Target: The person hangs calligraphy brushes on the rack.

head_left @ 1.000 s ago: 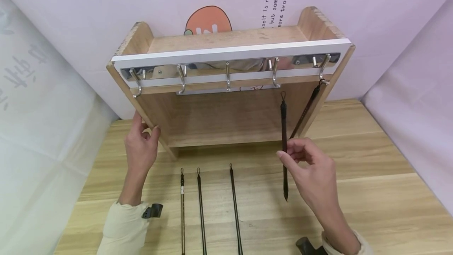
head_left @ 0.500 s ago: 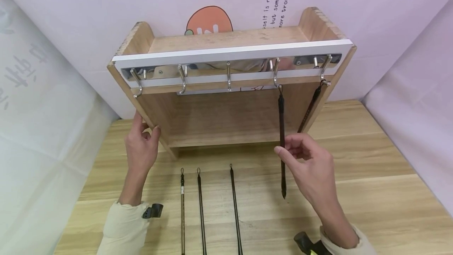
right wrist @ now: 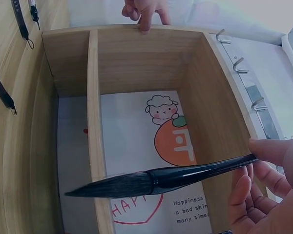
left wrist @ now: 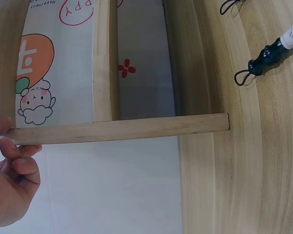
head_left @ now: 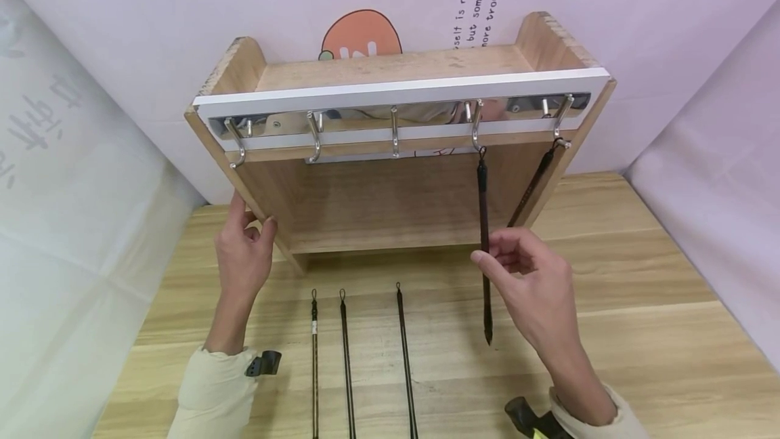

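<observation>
Between thumb and fingers, my right hand (head_left: 533, 283) pinches a dark calligraphy brush (head_left: 484, 215) hanging tip down. In the right wrist view its black bristles (right wrist: 110, 186) point left, away from the fingers. The cord loop at its top meets the tip of a metal hook (head_left: 477, 127); whether it is over the hook I cannot tell. My left hand (head_left: 245, 249) grips the front edge of the left side panel of a wooden shelf (head_left: 390, 239), also seen in the left wrist view (left wrist: 136, 129). Another brush (head_left: 535, 185) hangs by its loop on the far right hook.
A silver hook rail (head_left: 359, 114) with several hooks runs along the shelf's white front strip. Three brushes, a left one (head_left: 314, 358), a middle one (head_left: 347, 358) and a right one (head_left: 405, 358), lie on the wooden table (head_left: 658, 330). White printed cloth (head_left: 122, 87) stands behind and beside.
My right hand has moved slightly left and up, bringing the brush's loop from below the hook to its tip. The left hand has kept its grip on the shelf.
</observation>
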Demonstrator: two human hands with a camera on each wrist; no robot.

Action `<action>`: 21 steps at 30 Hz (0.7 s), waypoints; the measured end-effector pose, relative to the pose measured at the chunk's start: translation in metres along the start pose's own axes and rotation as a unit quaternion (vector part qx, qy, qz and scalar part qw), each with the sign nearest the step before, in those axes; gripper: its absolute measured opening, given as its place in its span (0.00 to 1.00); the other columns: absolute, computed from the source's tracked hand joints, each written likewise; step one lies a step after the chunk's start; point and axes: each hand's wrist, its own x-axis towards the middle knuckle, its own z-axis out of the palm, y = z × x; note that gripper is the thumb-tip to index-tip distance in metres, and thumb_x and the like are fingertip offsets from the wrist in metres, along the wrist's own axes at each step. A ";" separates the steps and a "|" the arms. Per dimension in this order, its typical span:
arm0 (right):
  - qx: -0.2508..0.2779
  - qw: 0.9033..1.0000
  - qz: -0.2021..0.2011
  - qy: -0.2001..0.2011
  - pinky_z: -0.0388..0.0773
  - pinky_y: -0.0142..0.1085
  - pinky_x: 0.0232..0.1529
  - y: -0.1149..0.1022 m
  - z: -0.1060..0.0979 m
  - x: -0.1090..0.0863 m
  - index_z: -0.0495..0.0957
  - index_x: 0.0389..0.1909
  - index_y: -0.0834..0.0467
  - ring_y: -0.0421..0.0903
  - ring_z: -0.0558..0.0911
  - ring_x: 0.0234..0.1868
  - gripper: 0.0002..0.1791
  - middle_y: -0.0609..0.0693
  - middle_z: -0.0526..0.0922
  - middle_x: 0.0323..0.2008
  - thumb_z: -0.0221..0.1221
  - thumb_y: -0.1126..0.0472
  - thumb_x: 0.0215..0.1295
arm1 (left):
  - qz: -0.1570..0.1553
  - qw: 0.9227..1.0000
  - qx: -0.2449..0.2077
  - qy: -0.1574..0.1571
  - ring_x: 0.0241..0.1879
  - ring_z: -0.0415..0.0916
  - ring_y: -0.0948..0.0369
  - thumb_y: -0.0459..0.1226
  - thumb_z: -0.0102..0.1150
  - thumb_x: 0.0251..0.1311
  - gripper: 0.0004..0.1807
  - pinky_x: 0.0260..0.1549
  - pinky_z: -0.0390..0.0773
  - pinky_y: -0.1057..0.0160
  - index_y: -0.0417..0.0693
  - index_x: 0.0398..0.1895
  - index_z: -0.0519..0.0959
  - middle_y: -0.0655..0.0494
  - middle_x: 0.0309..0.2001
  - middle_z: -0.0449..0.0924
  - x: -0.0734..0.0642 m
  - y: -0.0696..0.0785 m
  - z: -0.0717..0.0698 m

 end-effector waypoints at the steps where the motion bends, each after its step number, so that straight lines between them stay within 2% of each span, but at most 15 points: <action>1: 0.002 1.000 0.000 0.000 0.76 0.24 0.34 0.000 0.000 0.000 0.81 0.39 0.65 0.41 0.80 0.30 0.10 0.51 0.82 0.30 0.70 0.70 0.58 | -0.001 1.000 -0.001 0.000 0.15 0.68 0.64 0.26 0.57 0.62 0.36 0.12 0.63 0.74 0.55 0.74 0.66 0.37 0.49 0.83 0.000 0.000 0.000; 21: 0.026 1.000 0.009 0.007 0.77 0.25 0.33 -0.004 0.000 0.001 0.82 0.40 0.64 0.43 0.80 0.29 0.09 0.51 0.82 0.29 0.70 0.70 0.58 | 0.002 1.000 -0.004 0.001 0.25 0.76 0.55 0.26 0.57 0.63 0.35 0.14 0.64 0.75 0.53 0.74 0.66 0.39 0.51 0.82 0.000 -0.001 0.001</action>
